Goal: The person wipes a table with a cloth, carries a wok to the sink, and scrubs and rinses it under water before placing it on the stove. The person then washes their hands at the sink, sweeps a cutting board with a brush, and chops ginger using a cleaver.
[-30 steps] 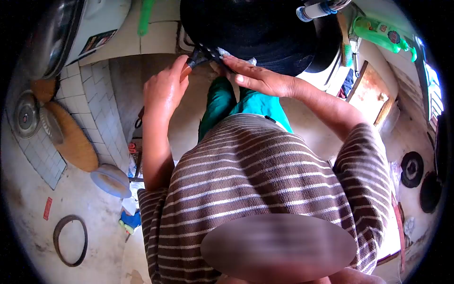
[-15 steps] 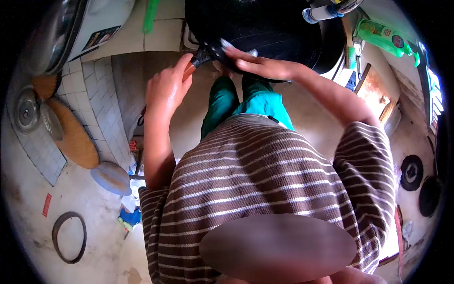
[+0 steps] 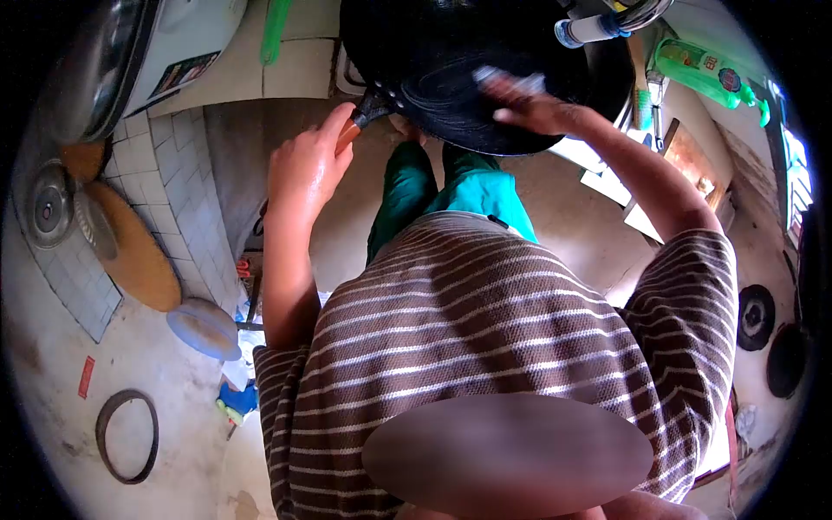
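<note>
Left grip (image 3: 316, 156) clasps the handle (image 3: 373, 107) of the wok (image 3: 433, 56); right grip (image 3: 535, 108), over its interior, touches a pale pad (image 3: 511, 81), closure blurred; floor (image 3: 576, 208) opens below wok's near rim.

Green pump bottle (image 3: 698, 67) lies at upper right, near a brush (image 3: 641, 100) with green bristles. At upper left, a long green item (image 3: 276, 33) rests on the pale tiled desk (image 3: 299, 69). Left side: round metal lid (image 3: 50, 206), brown round board (image 3: 137, 247) and, just beside the board's lower end, a pale bluish basin (image 3: 204, 329). Below these: blue item (image 3: 240, 396), red strip (image 3: 87, 376), dark ring (image 3: 101, 431). Right edge: two dark round objects (image 3: 755, 317), close together, material indeterminable.
</note>
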Tool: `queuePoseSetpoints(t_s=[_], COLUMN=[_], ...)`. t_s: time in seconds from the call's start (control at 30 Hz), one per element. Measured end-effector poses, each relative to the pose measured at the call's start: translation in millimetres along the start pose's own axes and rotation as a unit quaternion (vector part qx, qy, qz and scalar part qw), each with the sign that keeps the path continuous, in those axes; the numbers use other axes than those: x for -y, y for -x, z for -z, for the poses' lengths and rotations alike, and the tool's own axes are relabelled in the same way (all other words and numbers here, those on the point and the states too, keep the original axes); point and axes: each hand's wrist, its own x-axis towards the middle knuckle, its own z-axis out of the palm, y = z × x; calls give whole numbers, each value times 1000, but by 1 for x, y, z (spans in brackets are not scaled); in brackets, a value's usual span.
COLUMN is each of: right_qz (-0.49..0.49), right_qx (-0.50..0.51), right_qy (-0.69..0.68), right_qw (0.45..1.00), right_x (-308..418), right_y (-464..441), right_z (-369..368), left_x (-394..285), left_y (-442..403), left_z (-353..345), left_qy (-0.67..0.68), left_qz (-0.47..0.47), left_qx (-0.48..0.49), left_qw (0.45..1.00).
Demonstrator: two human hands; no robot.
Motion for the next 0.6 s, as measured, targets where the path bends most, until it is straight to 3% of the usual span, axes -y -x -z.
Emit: queuePoseSetpoints(t_s=[0.03, 0.1, 0.13, 0.17, 0.23, 0.3, 0.37, 0.4, 0.43, 0.5, 0.53, 0.57, 0.6], right_qz=[-113, -178, -125, -68, 102, 93, 25, -67, -131, -211, -140, -63, 2], right_qx=[-73, -180, -151, -117, -115, 7, 30, -71, -134, -172, -133, -91, -98], right_qy=[216, 224, 42, -142, -262, -328, -165, 107, 280, 219, 24, -173, -204], right_qw=[967, 941, 980, 981, 953, 940, 986, 989, 942, 937, 981, 979, 974], right_x=[-31, -55, -36, -5, 96, 101, 16, -14, -62, -59, -33, 3, 53], right_y=[0, -38, -55, -76, -60, -25, -19, -7, -12, -48, -61, -69, -60], right_z=[-4, -4, -9, -15, -15, 5, -7, -8, -12, -10, -14, -17, -18], left_x=[-2, -1, 1, 1, -2, -3, 0, -2, -5, -5, -6, -6, -7], left_y=[2, 2, 2, 2, -1, 4, 0, 1, 2, 2, 3, 2, -2], left_z=[2, 2, -1, -3, 2, 2, -1, 0, 2, 4, 4, 4, 4], left_qy=[-2, -6, -6, -7, -9, -9, 6, 9, 3, -4, -2, -1, -2], left_qz=[2, 6, 4, 1, 5, 7, -5, -4, 1, 7, 2, -4, -6], left_qx=[0, -3, -7, -13, -10, 4, -8, -9, -7, -7, -9, -13, -16], left_qw=[1000, 1000, 1000, 1000, 1000, 1000, 1000, 1000, 1000, 1000, 1000, 1000, 1000])
